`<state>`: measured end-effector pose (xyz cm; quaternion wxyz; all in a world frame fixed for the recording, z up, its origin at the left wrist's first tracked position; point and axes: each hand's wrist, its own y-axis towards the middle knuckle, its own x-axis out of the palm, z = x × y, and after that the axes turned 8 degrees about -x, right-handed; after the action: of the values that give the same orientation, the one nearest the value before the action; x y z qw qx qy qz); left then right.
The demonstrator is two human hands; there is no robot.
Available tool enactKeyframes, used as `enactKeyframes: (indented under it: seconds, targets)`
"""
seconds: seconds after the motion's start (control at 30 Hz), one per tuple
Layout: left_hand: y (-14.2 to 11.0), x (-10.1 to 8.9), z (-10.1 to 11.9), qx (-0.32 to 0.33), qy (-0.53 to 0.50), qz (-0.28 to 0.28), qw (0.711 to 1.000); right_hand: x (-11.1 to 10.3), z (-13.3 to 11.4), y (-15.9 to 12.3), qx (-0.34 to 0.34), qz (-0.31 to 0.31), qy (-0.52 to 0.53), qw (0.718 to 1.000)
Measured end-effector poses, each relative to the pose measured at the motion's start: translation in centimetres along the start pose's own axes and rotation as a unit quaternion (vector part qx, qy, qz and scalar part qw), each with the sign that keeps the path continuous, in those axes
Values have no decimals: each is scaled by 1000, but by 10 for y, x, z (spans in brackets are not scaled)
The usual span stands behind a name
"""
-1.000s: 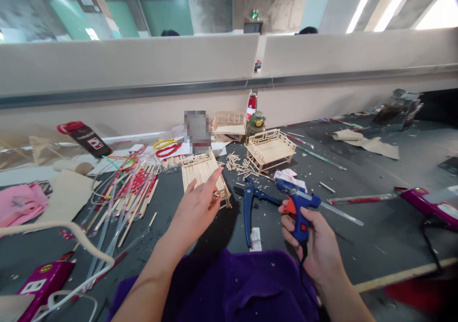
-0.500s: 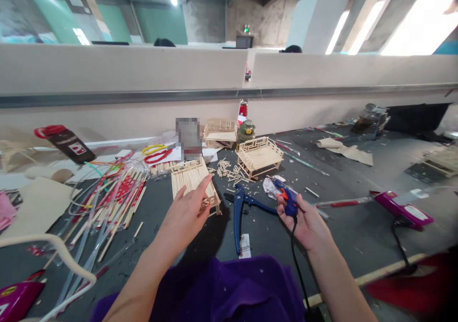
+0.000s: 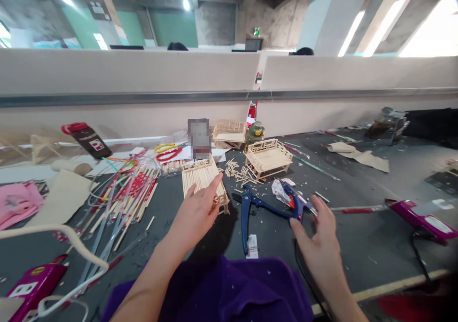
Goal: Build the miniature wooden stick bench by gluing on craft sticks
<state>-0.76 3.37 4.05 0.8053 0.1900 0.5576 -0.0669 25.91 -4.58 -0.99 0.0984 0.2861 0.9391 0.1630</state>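
My left hand (image 3: pixel 196 214) rests on the near end of a small bed-like model (image 3: pixel 201 176) of pale wooden sticks. Its index finger stretches along the slats while the other fingers curl at the near railing. My right hand (image 3: pixel 320 236) is open, thumb and fingers apart, just beside a blue glue gun (image 3: pixel 299 208) with an orange trigger lying on the dark table. Blue-handled cutters (image 3: pixel 246 219) lie spread between the hands, one handle reaching to the glue gun. Behind them stands a finished-looking stick bench (image 3: pixel 269 159) near loose cut stick pieces (image 3: pixel 238 171).
Another stick bench (image 3: pixel 229 133) and a green jar (image 3: pixel 255 132) stand at the back. Red-tipped sticks (image 3: pixel 138 188), scissors (image 3: pixel 170 152) and a bottle (image 3: pixel 88 140) lie left. Purple devices (image 3: pixel 422 219) sit at both sides. A low partition (image 3: pixel 143 71) closes the far edge.
My right hand has let go of the blue glue gun, which now lies on the table, and its fingers have spread. The left hand stays on the stick model. The view has shifted slightly left.
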Motion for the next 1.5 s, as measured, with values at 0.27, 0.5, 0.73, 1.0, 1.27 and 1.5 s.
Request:
enactKeyframes:
  seconds: [0.27,0.5,0.73,1.0,1.27,1.5]
  targets:
    - [-3,-2,0,18,-4,8,1000,100,-45,20,-166,-316,-6,934]
    - [-3,-3,3,4,10,10,1000,127,-14,21,-138,-333,7,933]
    - [-2,-3,5,-7,13,11,1000,137,1,21,-87,-325,110,935]
    - [-2,-1,2,-1,11,27,1000,139,-5,21,-89,-344,159,921]
    - [-3,0,3,6,16,31,999,136,-3,21,-96,-317,164,929]
    - [-4,-1,-1,17,24,43,999,128,-9,26,-34,-260,210,942]
